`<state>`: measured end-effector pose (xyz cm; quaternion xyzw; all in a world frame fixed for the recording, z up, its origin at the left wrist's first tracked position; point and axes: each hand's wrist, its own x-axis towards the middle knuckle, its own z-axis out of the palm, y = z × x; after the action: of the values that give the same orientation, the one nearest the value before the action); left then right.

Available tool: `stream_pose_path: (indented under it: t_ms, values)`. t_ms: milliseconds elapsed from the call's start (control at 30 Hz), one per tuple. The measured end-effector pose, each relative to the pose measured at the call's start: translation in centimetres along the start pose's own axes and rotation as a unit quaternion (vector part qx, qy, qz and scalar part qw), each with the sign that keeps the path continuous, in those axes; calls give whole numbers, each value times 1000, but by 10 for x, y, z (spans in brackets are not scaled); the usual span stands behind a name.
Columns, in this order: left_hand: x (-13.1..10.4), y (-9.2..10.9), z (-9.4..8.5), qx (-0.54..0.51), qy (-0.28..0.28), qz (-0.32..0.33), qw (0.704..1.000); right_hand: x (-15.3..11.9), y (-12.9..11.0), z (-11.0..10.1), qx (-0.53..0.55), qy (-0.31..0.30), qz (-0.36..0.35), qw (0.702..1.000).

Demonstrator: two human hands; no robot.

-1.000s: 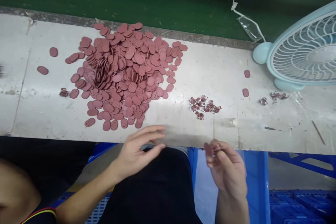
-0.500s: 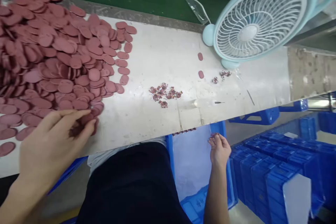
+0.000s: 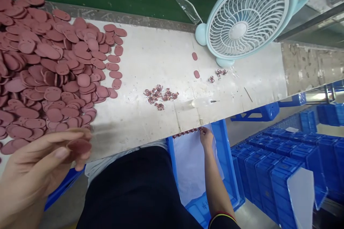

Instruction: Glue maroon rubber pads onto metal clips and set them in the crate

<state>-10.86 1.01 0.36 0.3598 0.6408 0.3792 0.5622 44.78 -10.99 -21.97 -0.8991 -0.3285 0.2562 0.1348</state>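
Observation:
My left hand (image 3: 45,164) holds a dull pink oval disc (image 3: 79,146) between thumb and fingers, in front of a big heap of the same discs (image 3: 53,64) on the left of the white tabletop. At the table's front edge, my right hand (image 3: 206,137) reaches down into a blue crate (image 3: 224,157) lined with a white sheet (image 3: 188,168). Its fingers are pinched at the end of a row of small dark reddish pieces (image 3: 185,133) along the crate's far side. Whatever sits between those fingertips is too small to make out.
Small reddish clustered pieces (image 3: 161,94) lie mid-table, near a clear bottle with a needle tip (image 3: 205,102). Two loose discs (image 3: 195,56) lie farther back, beside a light blue fan (image 3: 239,30). Stacked blue crates (image 3: 266,171) stand on the floor at right.
My left hand has lifted a disc off the heap toward me. My right hand has moved left and forward to the end of the row in the crate. The view has shifted slightly.

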Motion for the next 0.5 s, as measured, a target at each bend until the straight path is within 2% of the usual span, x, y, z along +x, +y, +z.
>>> stream_pose_path:
  t_ms: [67, 167, 300, 500]
  values:
    - [-1, 1, -1, -97, -18, -68, 993, 3, 1, 2, -32, -1, -6, 999]
    - [-2, 3, 0, -148, 14, -123, 981, 5, 1, 3, -66, -6, -13, 998]
    - [-1, 3, 5, -171, 35, -131, 976, 5, 0, 3, -87, -13, -16, 996]
    - [3, 1, 3, -200, -18, -104, 974, 3, -5, 3, -83, -12, -5, 996]
